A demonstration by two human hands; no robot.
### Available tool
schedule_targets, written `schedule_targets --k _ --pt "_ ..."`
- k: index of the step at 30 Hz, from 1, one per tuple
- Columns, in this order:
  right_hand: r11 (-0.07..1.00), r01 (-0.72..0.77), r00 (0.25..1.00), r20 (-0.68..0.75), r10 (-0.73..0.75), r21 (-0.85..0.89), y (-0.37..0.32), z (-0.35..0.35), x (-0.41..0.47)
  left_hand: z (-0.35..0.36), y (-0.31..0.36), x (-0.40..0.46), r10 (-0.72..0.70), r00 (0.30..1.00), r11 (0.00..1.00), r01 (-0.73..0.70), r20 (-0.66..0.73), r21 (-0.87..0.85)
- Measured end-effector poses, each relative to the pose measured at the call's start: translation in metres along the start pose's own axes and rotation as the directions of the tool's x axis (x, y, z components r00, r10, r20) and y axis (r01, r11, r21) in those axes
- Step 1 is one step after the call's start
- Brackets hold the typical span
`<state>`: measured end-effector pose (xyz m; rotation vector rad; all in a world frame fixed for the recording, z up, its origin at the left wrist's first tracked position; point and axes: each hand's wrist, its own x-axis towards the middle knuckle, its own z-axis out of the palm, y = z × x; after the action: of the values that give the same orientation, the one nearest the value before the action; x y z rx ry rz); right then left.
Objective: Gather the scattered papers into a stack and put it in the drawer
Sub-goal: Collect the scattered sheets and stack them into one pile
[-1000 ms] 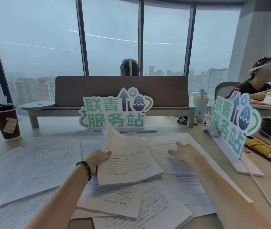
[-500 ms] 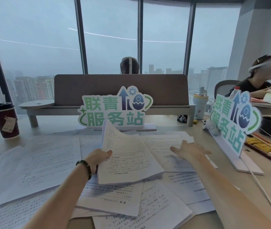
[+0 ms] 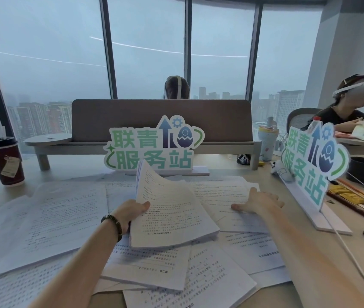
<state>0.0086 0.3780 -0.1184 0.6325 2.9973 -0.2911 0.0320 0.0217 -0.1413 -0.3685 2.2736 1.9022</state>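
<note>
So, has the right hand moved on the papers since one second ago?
Yes. The right hand has slid toward the person and slightly right, away from the middle sign, dragging a sheet with it.

A cut-out sign point(image 3: 154, 147) at the desk's far edge read 联青服务站 in green characters. A second sign point(image 3: 310, 165) along the desk's right edge bore the same 联青服务站. Print on the papers point(image 3: 50, 216) was too small to read.

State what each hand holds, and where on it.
Left hand grips the stack at its left edge. Right hand lies flat on a sheet, holding nothing.
</note>
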Motion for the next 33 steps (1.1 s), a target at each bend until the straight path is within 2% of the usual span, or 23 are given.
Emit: schedule_targets --k 8,14,17,20,23,27,33 --pt "0.989 0.091 0.996 -0.006 -0.091 0.116 0.009 -0.003 0.016 0.000 0.000 -0.001 0.004 1.000 1.000 -0.004 0.006 -0.023" --pt "0.970 0.077 0.996 -0.062 -0.064 0.230 0.017 -0.018 0.018 0.000 0.001 -0.002 0.006 1.000 0.999 -0.005 0.020 -0.049" --pt "0.972 0.106 0.991 -0.100 -0.086 0.212 0.022 -0.022 0.020 -0.001 0.002 -0.003 0.002 0.999 0.998 0.000 0.037 -0.065" --pt "0.974 0.132 0.974 -0.209 -0.093 0.182 0.021 -0.020 0.020 0.000 0.004 -0.005 0.010 0.999 0.996 -0.006 0.048 -0.093" --pt "0.989 0.071 0.955 -0.295 -0.031 0.128 0.020 -0.016 0.021 -0.001 0.003 -0.005 0.019 0.999 0.995 -0.015 0.046 -0.095" --pt "0.998 0.026 0.964 -0.265 -0.009 0.060 0.020 -0.017 0.018 -0.001 0.003 -0.004 0.022 0.999 0.996 -0.018 0.042 -0.087" --pt "0.988 0.123 0.984 -0.144 -0.108 0.096 0.019 -0.018 0.016 -0.003 0.001 -0.001 0.016 0.999 0.998 -0.015 0.028 -0.057"
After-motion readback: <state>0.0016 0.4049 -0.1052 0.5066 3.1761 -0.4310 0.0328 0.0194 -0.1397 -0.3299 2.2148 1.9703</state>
